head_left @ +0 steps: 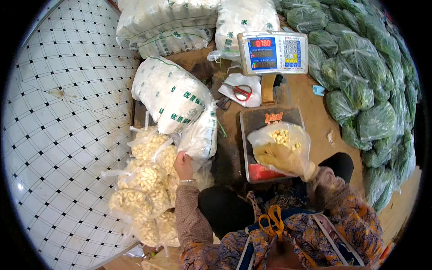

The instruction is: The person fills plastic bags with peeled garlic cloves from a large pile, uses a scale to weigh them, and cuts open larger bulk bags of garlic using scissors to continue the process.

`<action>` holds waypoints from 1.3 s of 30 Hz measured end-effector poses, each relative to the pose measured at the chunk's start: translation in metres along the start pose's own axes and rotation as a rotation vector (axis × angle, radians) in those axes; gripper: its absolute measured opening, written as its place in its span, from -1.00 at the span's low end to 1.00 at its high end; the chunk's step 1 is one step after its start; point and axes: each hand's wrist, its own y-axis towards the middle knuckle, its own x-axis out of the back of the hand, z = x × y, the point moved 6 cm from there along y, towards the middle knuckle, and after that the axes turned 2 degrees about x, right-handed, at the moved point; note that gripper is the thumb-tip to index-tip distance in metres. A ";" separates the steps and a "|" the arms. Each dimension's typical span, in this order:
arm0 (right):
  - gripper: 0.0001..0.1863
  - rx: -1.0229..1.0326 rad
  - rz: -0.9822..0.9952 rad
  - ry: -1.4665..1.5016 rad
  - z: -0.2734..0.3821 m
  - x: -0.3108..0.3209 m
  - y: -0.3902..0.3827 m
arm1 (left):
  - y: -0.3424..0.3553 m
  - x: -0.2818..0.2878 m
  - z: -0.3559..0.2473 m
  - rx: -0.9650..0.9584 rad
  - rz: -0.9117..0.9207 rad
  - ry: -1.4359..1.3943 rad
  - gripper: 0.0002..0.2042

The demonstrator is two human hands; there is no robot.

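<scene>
My left hand (183, 166) is closed on the lower edge of a white plastic sack (177, 99) with green print, which slumps on the table to the left. My right hand (288, 161), apparently in a yellowish glove, reaches into a clear plastic bag (302, 137). Motion and the plastic smear its fingers, so their grip does not show. Pale, peeled clove-like pieces (280, 136) lie in that bag, which sits on the dark platform (246, 130) of a weighing scale. The scale's display (273, 52) stands upright behind it, lit in red.
Several tied bags of the pale pieces (146, 177) are heaped beside my left forearm. Red-handled scissors (242, 92) lie on white plastic behind the platform. Bagged green vegetables (355, 76) pile up on the right. More printed white sacks (175, 22) stand at the back.
</scene>
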 end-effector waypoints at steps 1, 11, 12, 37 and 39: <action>-0.73 0.022 -0.042 0.014 0.011 0.000 0.004 | -0.007 0.005 -0.009 0.063 -0.021 -0.118 -0.91; -0.55 0.148 -0.305 0.045 -0.012 0.028 0.091 | -0.012 -0.008 -0.134 0.080 0.024 -0.538 -0.87; -0.58 0.135 -0.374 0.092 -0.013 0.029 0.091 | -0.020 -0.007 -0.133 0.105 -0.033 -0.733 -0.87; -0.65 0.123 -0.478 -1.487 0.061 -0.038 0.094 | -0.109 -0.060 -0.042 -0.222 0.337 0.931 -0.87; -0.65 0.079 -0.319 -1.442 0.047 -0.041 0.088 | -0.109 -0.060 -0.040 -0.304 0.412 0.831 -0.90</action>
